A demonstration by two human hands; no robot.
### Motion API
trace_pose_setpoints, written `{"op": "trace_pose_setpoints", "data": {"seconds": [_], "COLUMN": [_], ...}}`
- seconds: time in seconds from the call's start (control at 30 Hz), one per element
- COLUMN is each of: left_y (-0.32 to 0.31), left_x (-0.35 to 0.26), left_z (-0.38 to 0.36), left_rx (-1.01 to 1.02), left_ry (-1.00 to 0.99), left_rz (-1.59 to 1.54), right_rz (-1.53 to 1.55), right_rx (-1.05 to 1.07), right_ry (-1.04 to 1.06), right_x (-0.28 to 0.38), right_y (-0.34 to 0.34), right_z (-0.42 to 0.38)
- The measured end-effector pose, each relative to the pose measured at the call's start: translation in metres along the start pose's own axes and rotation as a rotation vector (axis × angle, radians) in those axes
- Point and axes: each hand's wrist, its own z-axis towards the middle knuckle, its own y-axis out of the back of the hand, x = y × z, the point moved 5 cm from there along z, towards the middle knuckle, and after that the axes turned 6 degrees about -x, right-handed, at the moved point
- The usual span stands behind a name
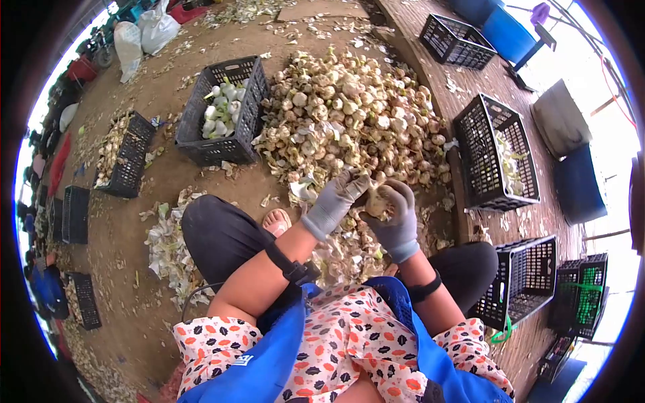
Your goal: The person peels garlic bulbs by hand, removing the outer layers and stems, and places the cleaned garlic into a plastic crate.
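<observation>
Both my hands wear grey gloves and meet in front of the pile. A brownish, unpeeled garlic bulb [381, 204] is between them. My right hand [396, 225] curls its fingers and thumb around the bulb. From the other side, my left hand [336, 200] presses its closed fingers at the bulb's upper edge; the fingertips are partly hidden. Just beyond the hands lies a large pile of garlic bulbs [349, 111] with dry skins. Loose papery skins [339, 258] cover the ground beneath my hands.
A black crate [240, 148] with whitish-green bulbs stands left of the pile. Another crate [138, 158] is farther left. On the wooden platform [440, 80] at right stand several crates, one with pale peelings [510, 168]. White sacks [158, 28] lie at the far left.
</observation>
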Motion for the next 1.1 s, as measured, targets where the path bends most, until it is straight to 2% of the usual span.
{"op": "trace_pose_setpoints", "data": {"seconds": [0.1, 0.2, 0.27, 0.33, 0.4, 0.47, 0.5, 0.6, 0.63, 0.7, 0.73, 0.8, 0.87, 0.9, 0.93, 0.97, 1.0, 1.03, 1.07, 1.1], "left_y": [-0.003, -0.009, -0.003, -0.004, -0.008, -0.006, -0.007, 0.000, 0.005, 0.009, 0.009, 0.003, 0.005, -0.005, -0.007, -0.016, -0.024, -0.029, -0.030, -0.026], "left_x": [-0.001, -0.004, 0.009, 0.004, 0.003, 0.009, 0.014, 0.022, 0.025, 0.027, 0.028, 0.018, 0.016, 0.006, 0.002, -0.002, -0.002, 0.004, 0.010, 0.016], "left_z": [-0.006, -0.013, -0.011, -0.016, -0.021, -0.022, -0.022, -0.020, -0.019, -0.016, -0.016, -0.027, -0.027, -0.034, -0.037, -0.044, -0.050, -0.057, -0.057, -0.051], "left_rx": [-0.009, 0.081, 0.102, 0.034, 0.102, 0.075, 0.049, 0.056, -0.017, -0.027, -0.036, -0.108, -0.105, -0.046, -0.045, 0.030, 0.109, 0.130, 0.130, 0.162], "left_ry": [-0.139, -0.172, -0.102, -0.381, -0.349, -0.444, -0.463, -0.346, -0.446, -0.487, -0.533, -0.540, -0.531, -0.670, -0.666, -0.832, -0.999, -1.102, -1.096, -0.894], "left_rz": [0.141, 0.134, 0.119, 0.413, 0.421, 0.470, 0.341, 0.322, 0.349, 0.409, 0.473, 0.438, 0.581, 0.625, 0.624, 0.788, 0.950, 1.073, 1.071, 0.803], "right_rz": [-0.092, -0.136, -0.129, -0.232, -0.204, -0.129, -0.023, 0.337, 0.335, 0.892, 0.889, 1.104, 1.107, 1.373, 1.639, 1.505, 1.503, 1.375, 1.248, 1.004], "right_rx": [-0.024, -0.050, -0.044, -0.072, -0.093, -0.058, -0.061, 0.028, 0.032, -0.034, -0.033, 0.011, -0.003, 0.044, 0.093, 0.035, 0.034, 0.006, -0.022, -0.106], "right_ry": [0.101, 0.151, 0.150, 0.280, 0.243, 0.165, 0.115, -0.119, -0.122, -0.567, -0.571, -0.733, -0.754, -0.957, -1.160, -1.229, -1.234, -1.198, -1.164, -1.042], "right_x": [0.003, 0.006, 0.005, 0.009, 0.006, 0.003, 0.003, -0.018, -0.021, -0.032, -0.032, -0.029, -0.027, -0.031, -0.031, -0.032, -0.034, -0.043, -0.051, -0.058], "right_y": [-0.003, -0.003, -0.002, 0.001, 0.001, 0.002, 0.002, 0.000, -0.001, -0.010, -0.007, -0.007, -0.006, -0.012, -0.019, -0.021, -0.025, -0.029, -0.033, -0.033], "right_z": [-0.011, -0.016, -0.018, -0.020, -0.024, -0.024, -0.021, -0.023, -0.028, -0.036, -0.035, -0.035, -0.035, -0.041, -0.046, -0.045, -0.048, -0.053, -0.060, -0.065]}}
